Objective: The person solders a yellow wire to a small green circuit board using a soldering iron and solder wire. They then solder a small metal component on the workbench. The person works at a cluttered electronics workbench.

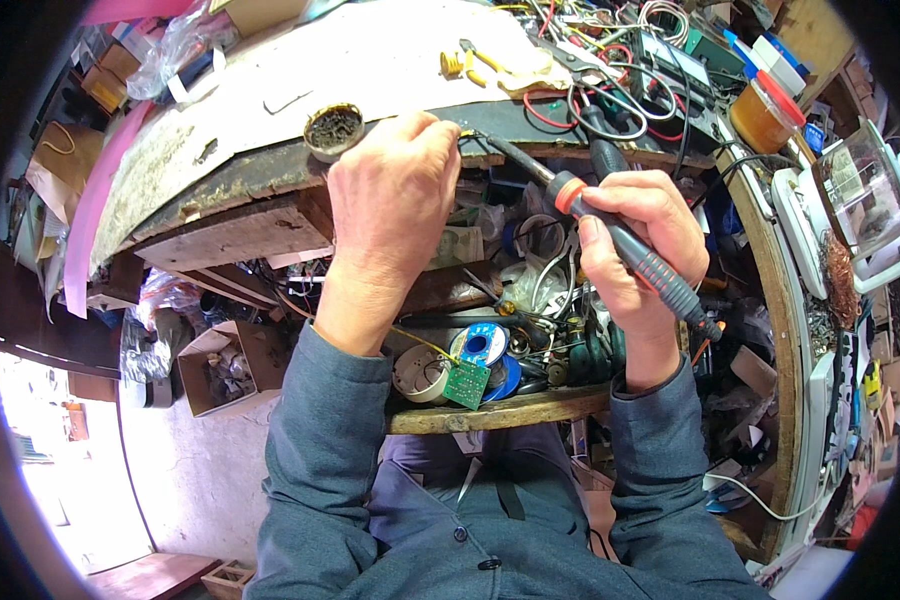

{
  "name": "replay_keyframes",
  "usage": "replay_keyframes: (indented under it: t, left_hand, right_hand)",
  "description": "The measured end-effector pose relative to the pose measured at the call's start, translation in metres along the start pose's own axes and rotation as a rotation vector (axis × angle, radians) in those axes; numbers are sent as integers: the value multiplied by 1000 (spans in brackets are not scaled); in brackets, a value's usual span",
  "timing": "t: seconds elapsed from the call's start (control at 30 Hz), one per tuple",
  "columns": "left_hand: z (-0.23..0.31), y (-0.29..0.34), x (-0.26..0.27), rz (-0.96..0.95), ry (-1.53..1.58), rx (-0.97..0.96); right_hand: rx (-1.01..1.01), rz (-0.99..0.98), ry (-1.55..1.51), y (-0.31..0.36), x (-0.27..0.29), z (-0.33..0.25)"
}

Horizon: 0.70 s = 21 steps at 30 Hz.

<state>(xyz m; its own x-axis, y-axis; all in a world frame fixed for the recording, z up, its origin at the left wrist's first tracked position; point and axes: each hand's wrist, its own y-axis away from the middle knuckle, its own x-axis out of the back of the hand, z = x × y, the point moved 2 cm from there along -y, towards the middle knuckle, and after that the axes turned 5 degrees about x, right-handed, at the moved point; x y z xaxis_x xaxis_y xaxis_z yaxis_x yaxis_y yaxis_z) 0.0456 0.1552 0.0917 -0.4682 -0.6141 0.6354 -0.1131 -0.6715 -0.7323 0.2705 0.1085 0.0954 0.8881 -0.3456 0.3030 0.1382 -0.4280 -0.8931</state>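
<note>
My left hand (395, 190) is closed at the bench's front edge, its fingertips pinching a thin yellow wire (465, 133) whose end shows just beyond them. Wrapped in my right hand (650, 240) is a soldering iron (618, 232) with a black and red handle. Its tip points left and meets, or nearly meets, the wire end; which one I cannot tell. A small round tin of dark, crusted flux (334, 130) stands beside my left knuckles. Below, a green circuit board (466, 384) hangs over the open drawer's front, with a yellow wire running up from it toward my left wrist.
The drawer holds a blue-and-white spool (484, 344), a white round cup (421, 374) and tangled cables. Yellow-handled pliers (482, 66) and test leads lie on the bench (260, 90). At right are an orange jar with a red lid (767, 110) and a clear-covered case (860, 180).
</note>
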Motion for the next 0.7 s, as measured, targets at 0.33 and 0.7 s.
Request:
replay_keyframes:
  t: [0.33, 0.7]
  left_hand:
    - [0, 0, 0, 7, 0, -1]
    - [-1, 0, 0, -3, 3, -2]
  right_hand:
    - [4, 0, 8, 0, -1, 0]
    - [34, -14, 15, 0, -1, 2]
